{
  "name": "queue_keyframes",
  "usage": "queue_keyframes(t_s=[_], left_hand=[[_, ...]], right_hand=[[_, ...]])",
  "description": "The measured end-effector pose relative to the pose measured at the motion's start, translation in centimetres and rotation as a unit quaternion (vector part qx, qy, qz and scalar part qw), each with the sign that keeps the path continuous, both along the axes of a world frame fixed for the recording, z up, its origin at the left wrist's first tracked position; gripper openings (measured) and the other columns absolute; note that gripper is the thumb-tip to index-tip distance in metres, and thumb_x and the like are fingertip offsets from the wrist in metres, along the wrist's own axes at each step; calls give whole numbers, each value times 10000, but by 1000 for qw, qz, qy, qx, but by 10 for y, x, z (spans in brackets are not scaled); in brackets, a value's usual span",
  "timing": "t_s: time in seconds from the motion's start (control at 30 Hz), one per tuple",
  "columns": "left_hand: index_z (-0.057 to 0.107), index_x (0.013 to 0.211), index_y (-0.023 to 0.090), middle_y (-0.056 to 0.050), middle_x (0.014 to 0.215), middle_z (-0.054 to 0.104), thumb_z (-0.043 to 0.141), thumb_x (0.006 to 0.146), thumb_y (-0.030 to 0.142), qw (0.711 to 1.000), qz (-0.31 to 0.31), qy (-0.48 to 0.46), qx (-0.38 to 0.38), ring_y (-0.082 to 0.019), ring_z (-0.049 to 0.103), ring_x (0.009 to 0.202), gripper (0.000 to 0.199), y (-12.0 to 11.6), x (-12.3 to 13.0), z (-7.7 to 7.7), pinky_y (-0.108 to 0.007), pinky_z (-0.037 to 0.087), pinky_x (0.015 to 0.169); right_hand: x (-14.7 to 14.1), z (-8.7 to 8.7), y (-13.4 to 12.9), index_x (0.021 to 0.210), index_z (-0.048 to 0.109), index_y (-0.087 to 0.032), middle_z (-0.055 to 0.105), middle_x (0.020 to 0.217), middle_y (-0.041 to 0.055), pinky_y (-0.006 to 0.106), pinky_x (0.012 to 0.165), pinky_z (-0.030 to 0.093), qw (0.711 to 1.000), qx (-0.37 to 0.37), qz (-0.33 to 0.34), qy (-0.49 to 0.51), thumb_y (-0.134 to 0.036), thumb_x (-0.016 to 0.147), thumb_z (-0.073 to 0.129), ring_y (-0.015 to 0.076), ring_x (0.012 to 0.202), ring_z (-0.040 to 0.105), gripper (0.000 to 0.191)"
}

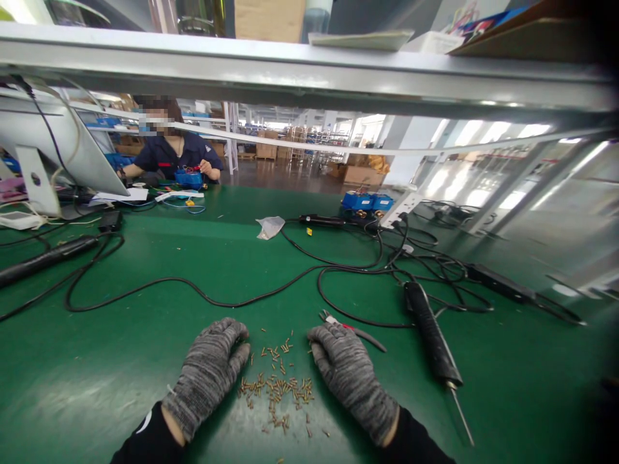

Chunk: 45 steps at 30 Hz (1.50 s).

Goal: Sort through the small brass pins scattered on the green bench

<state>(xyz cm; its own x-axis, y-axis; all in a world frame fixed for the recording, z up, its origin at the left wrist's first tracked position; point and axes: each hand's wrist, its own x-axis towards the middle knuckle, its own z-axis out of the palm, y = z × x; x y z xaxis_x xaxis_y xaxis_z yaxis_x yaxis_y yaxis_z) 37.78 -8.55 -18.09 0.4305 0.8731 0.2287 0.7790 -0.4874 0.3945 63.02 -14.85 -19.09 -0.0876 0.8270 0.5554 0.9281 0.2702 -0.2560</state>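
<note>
Green tabletop [159, 258] in a wide workshop [271, 166], loosely open hands [210, 370] [351, 374] around scattered brass-coloured pieces [280, 388].

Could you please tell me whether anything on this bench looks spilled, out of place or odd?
Loose brass-coloured pieces lie scattered between the left hand and right hand, so perhaps spilled. Black cables on the right look tangled. No damage shows.

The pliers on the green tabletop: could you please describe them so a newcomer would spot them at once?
On the green tabletop, find the gloved right hand. Just beyond it, partly hidden, lie the pliers, metal tips showing. Unlike the black tool farther right, they are small, with a red-marked handle.
</note>
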Motion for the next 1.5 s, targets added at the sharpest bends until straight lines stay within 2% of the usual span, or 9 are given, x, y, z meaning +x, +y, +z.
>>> queue_keyframes(t_s=[0.2, 0.47, 0.67, 0.83, 1.03, 1.17, 1.23, 1.33, 1.5], left_hand=[[610, 979, 222, -37, 1010, 616, 515, 819, 341, 996, -58, -38, -53, -169, 562, 961, 221, -1, -3, 6, -359, 444, 916], [614, 960, 226, -27, 987, 624, 542, 798, 307, 990, -95, -40, -93, -163, 561, 955, 195, -5, 1, 8, -346, 446, 908], [626, 951, 222, -37, 984, 624, 516, 816, 296, 995, -84, -25, -45, -167, 559, 948, 189, -1, -3, 7, -354, 444, 908], [639, 958, 220, -47, 976, 628, 505, 828, 332, 996, -74, 1, -39, -179, 568, 941, 217, 2, -5, 3, -361, 452, 896], [650, 989, 238, -49, 1010, 628, 492, 843, 328, 995, -87, 5, -46, -191, 553, 985, 234, 1, 0, -5, -387, 418, 941], [655, 929, 222, -42, 922, 632, 488, 844, 305, 995, -83, 4, -48, -177, 559, 902, 206, 0, 3, -3, -368, 438, 887], [656, 913, 214, -43, 908, 637, 480, 846, 303, 996, -75, 8, -42, -179, 562, 887, 207, -1, 4, -5, -371, 442, 877], [660, 927, 209, -58, 937, 651, 454, 859, 309, 997, -64, 25, -19, -194, 574, 909, 239, -1, 6, -10, -395, 440, 891], [662, 948, 191, -63, 963, 666, 458, 862, 325, 998, -26, -8, 58, -206, 587, 933, 258, 1, 7, -11, -416, 440, 916]], right_hand=[[-13, 17, -27, 995, 632, -243, 594, 911, 37, 347, 800, 450, 991, -73, 107, 35, -250, 785, 574, 207, 867, 534, 217], [-21, 9, -28, 868, 631, -223, 581, 837, 34, 370, 780, 449, 979, -176, 105, 5, -167, 820, 529, 209, 804, 523, 125], [-19, -4, -30, 957, 614, -192, 605, 903, 66, 415, 819, 461, 990, -97, 90, -42, -182, 830, 507, 242, 851, 550, 167], [-21, -8, -31, 961, 603, -187, 621, 899, 81, 365, 802, 477, 994, -21, 85, -63, -186, 834, 465, 227, 827, 572, 187], [-22, 5, -24, 888, 592, -183, 595, 824, 64, 342, 741, 480, 995, -55, 76, 20, -183, 867, 428, 203, 773, 554, 165], [-15, 6, -15, 901, 570, -167, 574, 819, 64, 363, 717, 471, 996, -8, 34, 78, -185, 877, 422, 210, 762, 531, 151], [-9, 4, -10, 907, 573, -158, 577, 819, 70, 388, 729, 467, 998, 8, 7, 66, -187, 872, 442, 223, 767, 529, 139], [-1, -1, -2, 865, 598, -146, 585, 806, 83, 413, 739, 466, 999, -24, -22, 24, -162, 850, 468, 243, 768, 538, 132], [2, -4, 0, 830, 628, -158, 595, 768, 72, 415, 747, 469, 998, -66, -19, 2, -118, 820, 486, 242, 748, 551, 148]])
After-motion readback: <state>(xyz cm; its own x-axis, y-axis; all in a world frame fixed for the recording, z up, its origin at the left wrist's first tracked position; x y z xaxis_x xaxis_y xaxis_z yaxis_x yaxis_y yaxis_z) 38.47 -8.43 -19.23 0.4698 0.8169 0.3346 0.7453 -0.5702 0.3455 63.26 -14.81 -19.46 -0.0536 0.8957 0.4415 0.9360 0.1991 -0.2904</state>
